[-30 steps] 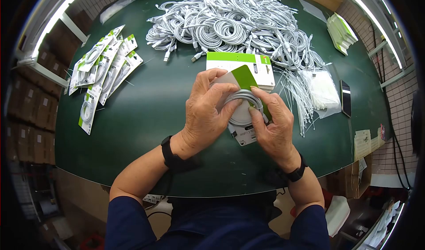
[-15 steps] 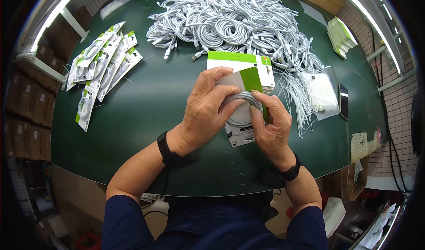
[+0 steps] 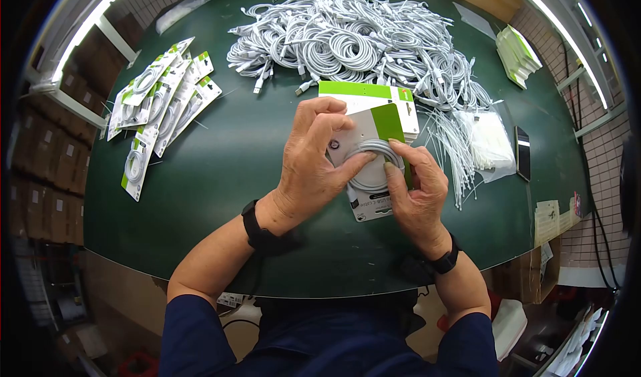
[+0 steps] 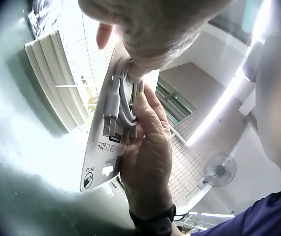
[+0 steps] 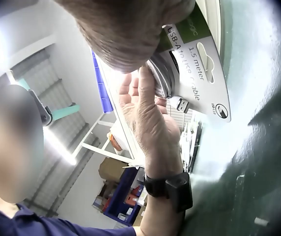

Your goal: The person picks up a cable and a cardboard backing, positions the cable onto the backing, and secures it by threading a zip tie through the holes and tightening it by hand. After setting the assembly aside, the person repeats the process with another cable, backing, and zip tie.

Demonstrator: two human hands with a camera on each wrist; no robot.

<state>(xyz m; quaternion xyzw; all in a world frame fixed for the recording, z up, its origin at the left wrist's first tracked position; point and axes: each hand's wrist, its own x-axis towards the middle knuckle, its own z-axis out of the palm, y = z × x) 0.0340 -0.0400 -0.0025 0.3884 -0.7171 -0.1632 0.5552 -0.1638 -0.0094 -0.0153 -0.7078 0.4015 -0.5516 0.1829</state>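
Between the hands, over the table, a white and green packaging card (image 3: 395,121) is tilted, its printed "USB-C Cable" end toward the person. A coiled white USB cable (image 3: 364,182) lies on it; its USB-A plug (image 4: 110,125) shows beside the coil in the left wrist view. The left hand (image 3: 304,160) holds the card from the left, thumb on the coil, index and middle fingers bent above it; its lower fingers are hidden in the head view. My right hand (image 3: 420,193) pinches the coil's right side between thumb and index finger.
Behind the hands is a stack of cards (image 3: 347,90), with a large heap of coiled cables (image 3: 347,36) beyond. Carded cables (image 3: 160,103) lie at left. Loose zip ties (image 3: 451,150), a bag of ties (image 3: 489,140) and a phone (image 3: 523,153) lie at right.
The left index finger has lifted off the coil and drawn back, uncovering more of the card. The right hand keeps its pinch at the coil.
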